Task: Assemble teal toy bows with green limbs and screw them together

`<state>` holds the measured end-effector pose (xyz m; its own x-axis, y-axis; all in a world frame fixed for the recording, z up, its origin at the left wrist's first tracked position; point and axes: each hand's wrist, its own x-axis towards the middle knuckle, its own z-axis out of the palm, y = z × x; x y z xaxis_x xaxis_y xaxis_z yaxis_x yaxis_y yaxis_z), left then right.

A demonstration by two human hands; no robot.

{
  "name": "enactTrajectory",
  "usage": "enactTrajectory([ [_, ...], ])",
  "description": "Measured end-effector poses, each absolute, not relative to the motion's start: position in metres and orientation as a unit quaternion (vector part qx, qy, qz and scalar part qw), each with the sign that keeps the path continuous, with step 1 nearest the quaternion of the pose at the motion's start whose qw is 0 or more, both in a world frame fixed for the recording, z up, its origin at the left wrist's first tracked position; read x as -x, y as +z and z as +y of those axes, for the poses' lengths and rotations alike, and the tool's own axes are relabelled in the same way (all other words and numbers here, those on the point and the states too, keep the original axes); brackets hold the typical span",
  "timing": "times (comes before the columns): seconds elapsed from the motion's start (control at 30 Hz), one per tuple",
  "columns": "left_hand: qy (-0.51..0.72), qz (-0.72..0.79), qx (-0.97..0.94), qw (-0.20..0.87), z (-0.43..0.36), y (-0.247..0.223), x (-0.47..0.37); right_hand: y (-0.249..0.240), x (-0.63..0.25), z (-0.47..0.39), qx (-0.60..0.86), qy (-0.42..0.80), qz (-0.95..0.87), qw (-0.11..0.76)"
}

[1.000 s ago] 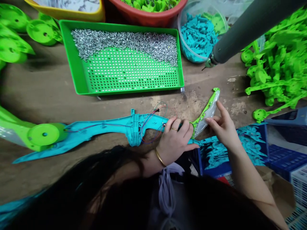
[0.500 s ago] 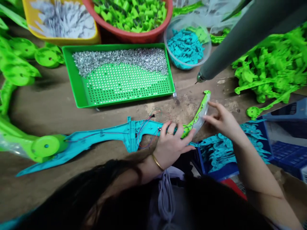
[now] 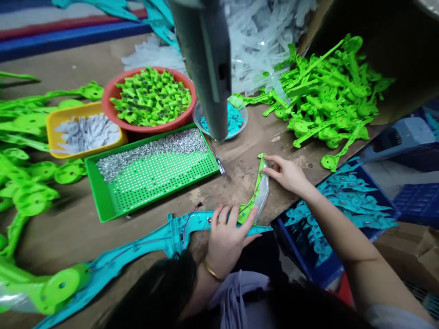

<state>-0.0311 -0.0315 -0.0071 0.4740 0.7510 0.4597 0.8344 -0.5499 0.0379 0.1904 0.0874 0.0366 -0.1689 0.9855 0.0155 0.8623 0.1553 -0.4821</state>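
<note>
Both hands (image 3: 224, 240) (image 3: 288, 176) on curved, translucent-edged strip (image 3: 262, 192)

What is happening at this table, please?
A person works with two bare hands. The left hand presses on the long blue part, near its joint with a curved green piece. The right hand pinches that piece's upper end, where a clear strip lies along it. Loose wires show on the blue part. A green tray of small metal pieces is nearby.
</note>
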Motion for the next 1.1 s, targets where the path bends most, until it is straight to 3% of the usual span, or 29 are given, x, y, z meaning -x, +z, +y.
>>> enactTrajectory([
  [0.1,-0.223,-0.466,0.851,0.097,-0.031,-0.007,0.032,0.05,-0.201,0.097,0.61,0.168,-0.749,0.195],
  [0.23,-0.227,-0.459,0.851,0.116,-0.03,-0.008,0.033,0.092,-0.219,0.141,0.635,-0.009,-0.706,0.314],
  [0.3,-0.231,-0.454,0.851,0.125,-0.029,-0.009,0.035,0.113,-0.225,0.171,0.633,-0.061,-0.699,0.328],
  [0.53,-0.247,-0.429,0.855,0.155,-0.025,-0.019,0.043,0.17,-0.23,0.244,0.629,-0.043,-0.696,0.344],
  [0.7,-0.223,-0.43,0.865,0.135,-0.026,-0.022,0.045,0.232,-0.274,0.219,0.611,-0.105,-0.595,0.512],
  [0.77,-0.24,-0.43,0.864,0.104,-0.025,-0.016,0.041,0.247,-0.293,0.192,0.586,-0.076,-0.556,0.585],
  [0.83,-0.307,-0.442,0.842,0.029,-0.022,-0.005,0.034,0.248,-0.299,0.16,0.535,0.024,-0.536,0.653],
  [0.9,-0.409,-0.458,0.779,-0.127,-0.019,0.011,0.023,0.231,-0.29,0.129,0.478,0.152,-0.537,0.678],
  [1.03,-0.48,-0.368,0.545,-0.581,-0.016,0.042,0.005,0.161,-0.248,0.088,0.481,0.338,-0.601,0.541],
  [1.1,-0.464,-0.347,0.436,-0.689,-0.017,0.05,0.003,0.124,-0.229,0.073,0.527,0.296,-0.649,0.462],
])
